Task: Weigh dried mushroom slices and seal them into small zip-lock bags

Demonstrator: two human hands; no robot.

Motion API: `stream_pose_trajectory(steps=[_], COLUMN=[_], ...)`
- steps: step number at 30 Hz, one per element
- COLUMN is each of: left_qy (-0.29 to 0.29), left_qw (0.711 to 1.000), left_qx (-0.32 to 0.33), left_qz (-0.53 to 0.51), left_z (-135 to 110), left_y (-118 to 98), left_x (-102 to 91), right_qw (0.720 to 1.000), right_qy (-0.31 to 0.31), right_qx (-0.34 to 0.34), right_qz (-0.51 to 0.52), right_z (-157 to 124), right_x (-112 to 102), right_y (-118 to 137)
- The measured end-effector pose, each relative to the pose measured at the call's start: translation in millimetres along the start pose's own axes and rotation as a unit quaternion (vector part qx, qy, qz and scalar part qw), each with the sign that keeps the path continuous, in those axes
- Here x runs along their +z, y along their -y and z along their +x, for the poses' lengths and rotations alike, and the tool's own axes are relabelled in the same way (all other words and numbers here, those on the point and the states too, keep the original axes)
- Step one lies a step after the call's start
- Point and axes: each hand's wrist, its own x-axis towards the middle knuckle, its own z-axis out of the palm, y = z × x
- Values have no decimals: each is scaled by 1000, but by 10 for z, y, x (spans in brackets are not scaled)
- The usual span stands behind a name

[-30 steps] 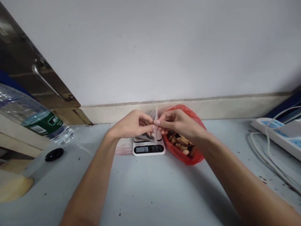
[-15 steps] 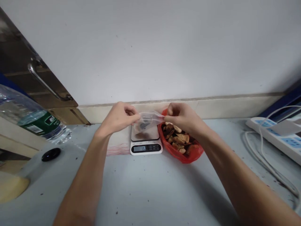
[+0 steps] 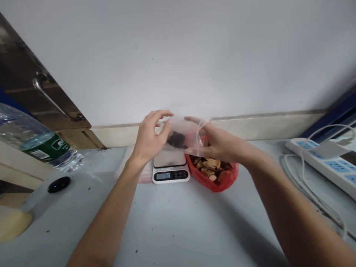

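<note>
Facing each other above the scale (image 3: 170, 167), two bare hands flank a clear bag (image 3: 179, 124) raised off its plate. Dark contents (image 3: 177, 140) show through the plastic. Left hand (image 3: 151, 135): thumb and forefinger stand apart at the bag's near edge; from where I stand, I cannot tell whether the other fingers clamp it. Right hand (image 3: 219, 142): thumb and forefinger spread wide at the bag's opposite end, partly blurred. Display lit. Beside the scale sits a red bag (image 3: 215, 186), open, containing brown dried pieces (image 3: 211, 164). Also observed on the table (image 3: 172, 215): a power strip (image 3: 332, 163), far right.
</note>
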Motion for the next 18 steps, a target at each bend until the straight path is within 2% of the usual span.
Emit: stream_pose_trajectory(steps=[2,4,5,7,11,13,15,18], left_qy=[17,70,87,84,41,43,51,55], left_qw=[993,968,952,932,924,927,938,962], left_qx=[-102,-196,-227,-256,-275,-265,-231,-160], left_qz=[-53,-143,-185,-240,-261,-262,-252,-213], left_z=[24,35,38,48,105,143,173,195], left_y=[77,119,125,120,91,71,35,-56], left_x=[-36,-50,-48,-25,63,116,169,242], right_qw=[999,998,997,995,981,976,976,979], right_qy=[20,49,60,96,193,203,177,92], right_qx=[-14,-19,-24,-25,28,71,117,158], right_qz=[33,43,35,9,-14,-21,-47,-93], right_z=[-15,-33,-47,-93,-257,-338,-384,-369], right_x=[-98,-200,-257,-388,-697,-821,-890,-887], right_y=[-72,-123,-145,-190,-282,-327,-371,-417])
